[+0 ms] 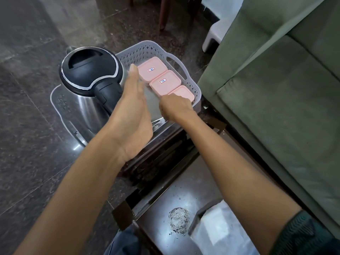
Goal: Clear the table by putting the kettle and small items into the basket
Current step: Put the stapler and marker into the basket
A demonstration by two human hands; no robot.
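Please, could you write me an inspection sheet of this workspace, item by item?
Surface: glass table with a dark frame; a grey smudge on the glass.
Job's things: kettle stands in the left part of the grey basket; three pink boxes lie in a row in its right part.
Clutter: a pale plastic thing at the near edge; I cannot tell what it is.
Hands: left hand open, beside the kettle's handle; right hand with fingers curled on the nearest box.
Cables: nothing seen.
Surroundings: green sofa on the right, dark stone floor, white stool farther off.
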